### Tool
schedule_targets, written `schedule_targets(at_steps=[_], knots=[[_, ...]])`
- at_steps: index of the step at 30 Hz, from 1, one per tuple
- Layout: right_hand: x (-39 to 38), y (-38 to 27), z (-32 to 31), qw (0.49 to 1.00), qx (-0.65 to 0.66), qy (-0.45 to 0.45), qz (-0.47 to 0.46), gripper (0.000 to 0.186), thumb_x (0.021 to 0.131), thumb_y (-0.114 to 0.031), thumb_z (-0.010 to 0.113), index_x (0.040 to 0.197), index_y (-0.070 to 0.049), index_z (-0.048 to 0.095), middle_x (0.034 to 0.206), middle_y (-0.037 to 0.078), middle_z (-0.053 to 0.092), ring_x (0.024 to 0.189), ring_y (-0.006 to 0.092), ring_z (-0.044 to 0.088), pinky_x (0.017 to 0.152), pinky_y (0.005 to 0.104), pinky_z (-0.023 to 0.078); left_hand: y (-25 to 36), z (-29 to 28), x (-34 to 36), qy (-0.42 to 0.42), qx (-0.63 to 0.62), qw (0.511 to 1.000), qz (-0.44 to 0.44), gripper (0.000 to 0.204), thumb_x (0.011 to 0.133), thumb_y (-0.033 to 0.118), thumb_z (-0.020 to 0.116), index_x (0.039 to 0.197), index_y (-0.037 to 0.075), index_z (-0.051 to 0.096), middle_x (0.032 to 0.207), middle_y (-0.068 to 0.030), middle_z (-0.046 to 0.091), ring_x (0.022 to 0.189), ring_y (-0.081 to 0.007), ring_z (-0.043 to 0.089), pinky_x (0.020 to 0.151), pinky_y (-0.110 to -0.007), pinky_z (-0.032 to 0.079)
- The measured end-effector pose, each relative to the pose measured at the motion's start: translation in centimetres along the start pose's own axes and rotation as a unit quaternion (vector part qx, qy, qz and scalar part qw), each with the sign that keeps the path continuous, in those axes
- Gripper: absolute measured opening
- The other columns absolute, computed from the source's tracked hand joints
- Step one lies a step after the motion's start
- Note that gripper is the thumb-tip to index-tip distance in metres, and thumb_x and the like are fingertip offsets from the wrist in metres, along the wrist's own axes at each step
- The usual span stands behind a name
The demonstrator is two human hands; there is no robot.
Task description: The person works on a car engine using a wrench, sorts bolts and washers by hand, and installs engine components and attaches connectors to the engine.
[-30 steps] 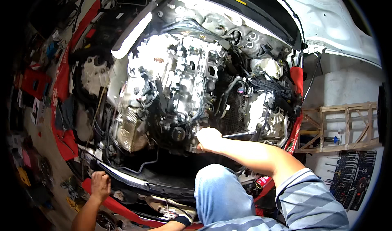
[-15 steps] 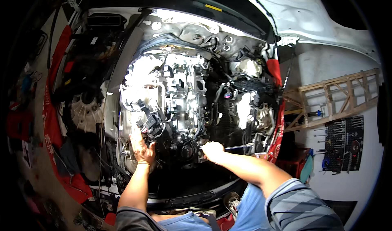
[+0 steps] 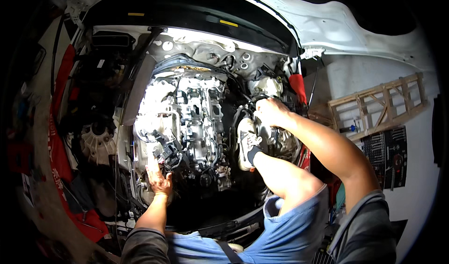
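Note:
My left hand (image 3: 159,181) lies with fingers stretched and thumb apart on the left side of the engine (image 3: 194,110), just below a black connector and wiring cluster (image 3: 170,151). My right hand (image 3: 272,111) is closed at the right side of the engine bay, by a pale rounded part (image 3: 266,87). Its fingers are curled, and whatever they grip is hidden. Below that hand, my foot in a light sneaker (image 3: 245,145) and black sock rests inside the bay, right of the engine. Bright light washes out the engine's left side.
The raised white hood (image 3: 355,21) arches overhead at the right. Red covers (image 3: 61,156) drape the left fender. A wooden ladder (image 3: 381,103) and a dark panel of wrenches (image 3: 384,156) stand at the right. A bumper beam (image 3: 215,229) crosses in front of my legs.
My right hand has left the engine's front and moved up to the bay's right side; the long metal bar near it no longer shows. My leg has stepped into the bay. My left hand stays put.

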State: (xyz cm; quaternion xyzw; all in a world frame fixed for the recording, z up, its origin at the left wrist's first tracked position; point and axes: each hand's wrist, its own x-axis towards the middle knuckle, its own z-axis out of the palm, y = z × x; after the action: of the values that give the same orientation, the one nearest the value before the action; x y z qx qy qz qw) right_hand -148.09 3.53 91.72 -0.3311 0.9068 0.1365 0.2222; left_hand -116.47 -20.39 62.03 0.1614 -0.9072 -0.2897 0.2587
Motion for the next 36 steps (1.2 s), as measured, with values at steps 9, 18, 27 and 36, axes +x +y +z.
schedule_targets(at_steps=[9,18,27,36], knots=[[20.0,2.3,5.8,0.998,0.008,0.019,0.053,0.032,0.084,-0.031,0.063,0.096,-0.001,0.064,0.099,0.023,0.064,0.093,0.0372,0.063,0.081,0.0441,0.052,0.3,0.2,0.6,-0.029,-0.009,0.999,-0.019,0.075,0.092,0.059,0.034,0.138,0.001,0.032,0.139,-0.0251,0.039,0.131,-0.043,0.035,0.109,-0.053,0.022],[29.8,5.0,10.2,0.986,-0.037,-0.073,-0.147,0.017,0.08,-0.015,0.061,0.089,-0.002,0.067,0.09,0.018,0.068,0.083,0.0331,0.067,0.074,0.0406,0.055,-0.1,1.2,-0.4,-0.037,0.064,0.997,-0.026,0.07,0.094,0.053,0.031,0.141,0.003,0.023,0.14,-0.0303,0.034,0.129,-0.0494,0.033,0.108,-0.057,0.022],[30.3,8.5,10.1,0.97,0.035,-0.047,-0.235,0.015,0.08,-0.016,0.061,0.081,-0.003,0.068,0.077,0.018,0.067,0.072,0.032,0.068,0.066,0.0401,0.056,10.3,-6.1,14.5,-0.41,0.175,0.869,-0.216,0.04,0.084,0.007,0.056,0.122,-0.004,0.051,0.13,-0.0233,0.049,0.123,-0.036,0.045,0.107,-0.043,0.032],[27.1,10.6,3.8,0.433,0.84,0.068,-0.32,0.042,0.096,-0.025,0.046,0.059,-0.003,0.042,0.049,0.0,0.031,0.04,0.0095,0.026,0.04,0.0256,0.02,21.1,7.9,21.3,0.052,0.108,0.935,-0.334,0.021,0.09,0.005,0.05,0.107,-0.004,0.057,0.095,-0.0138,0.06,0.087,-0.0255,0.059,0.082,-0.033,0.046]])
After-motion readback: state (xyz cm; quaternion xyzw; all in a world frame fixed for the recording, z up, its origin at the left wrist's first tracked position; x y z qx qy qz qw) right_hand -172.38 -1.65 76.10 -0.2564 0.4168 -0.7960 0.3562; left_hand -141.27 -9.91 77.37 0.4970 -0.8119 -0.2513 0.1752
